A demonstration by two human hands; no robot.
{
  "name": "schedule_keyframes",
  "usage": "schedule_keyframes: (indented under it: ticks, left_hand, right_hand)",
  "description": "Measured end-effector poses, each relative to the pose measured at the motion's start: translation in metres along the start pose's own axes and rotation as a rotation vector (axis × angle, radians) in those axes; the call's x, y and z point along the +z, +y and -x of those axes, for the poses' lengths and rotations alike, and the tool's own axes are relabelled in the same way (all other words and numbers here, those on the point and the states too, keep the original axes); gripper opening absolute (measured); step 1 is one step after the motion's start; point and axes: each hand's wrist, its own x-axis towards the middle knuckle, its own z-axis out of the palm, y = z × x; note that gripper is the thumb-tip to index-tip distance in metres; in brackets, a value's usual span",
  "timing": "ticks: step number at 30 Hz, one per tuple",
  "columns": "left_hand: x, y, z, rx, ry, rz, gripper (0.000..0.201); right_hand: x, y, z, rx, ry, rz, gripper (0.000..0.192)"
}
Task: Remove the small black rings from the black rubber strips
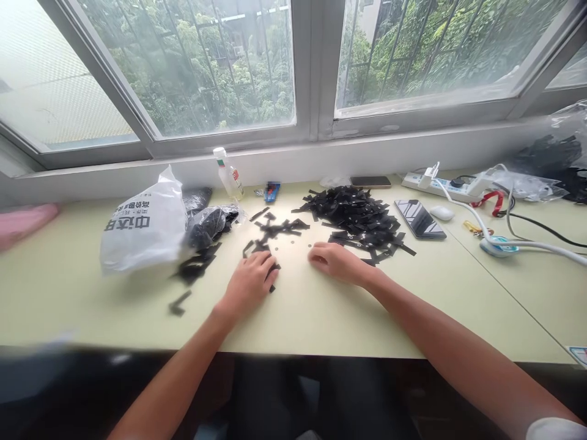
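Black strips (270, 231) scattered on pale table (321, 318) between both hands, larger heap (362, 223) just behind right hand (332, 261). Left hand (251, 282) flat, fingers spread over strips. Right hand curled, fingertips down; pinching anything: cannot tell.

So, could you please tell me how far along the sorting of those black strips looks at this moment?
Hard to call anything finished. A small scatter of flat black strips lies spread out mid-table. In hand: the left hand rests flat on a few strips, and the right hand sits curled beside the large black strip pile. That pile, and more strips spilling from the white plastic bag, look untouched.
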Motion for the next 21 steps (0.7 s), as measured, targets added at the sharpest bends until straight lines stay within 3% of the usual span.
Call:
schedule_keyframes:
  ticks: [3,6,9,13,17,21]
  left_hand:
    - [-0.007,-0.007,-0.005,-0.036,-0.022,0.002,0.028]
    - [-0.008,-0.014,-0.035,-0.064,0.043,0.015,0.033]
    - [0.004,-0.023,-0.079,-0.059,0.096,0.03,0.034]
    - [0.028,-0.037,-0.119,-0.038,0.015,0.077,0.03]
    - [0.041,-0.048,-0.123,-0.036,0.092,0.163,0.023]
    - [0.041,-0.049,-0.117,-0.062,0.125,0.27,0.017]
  right_hand:
    - [0.002,0.001,-0.001,0.002,0.042,-0.004,0.015]
    - [0.005,-0.001,-0.002,0.009,0.093,0.002,0.013]
    - [0.007,-0.001,-0.004,0.023,0.176,-0.003,0.013]
    - [0.008,0.003,-0.005,0.05,0.263,-0.012,0.015]
    - [0.007,0.005,-0.005,0.076,0.289,0.007,0.016]
    - [0.006,0.003,-0.005,0.076,0.273,0.001,0.016]
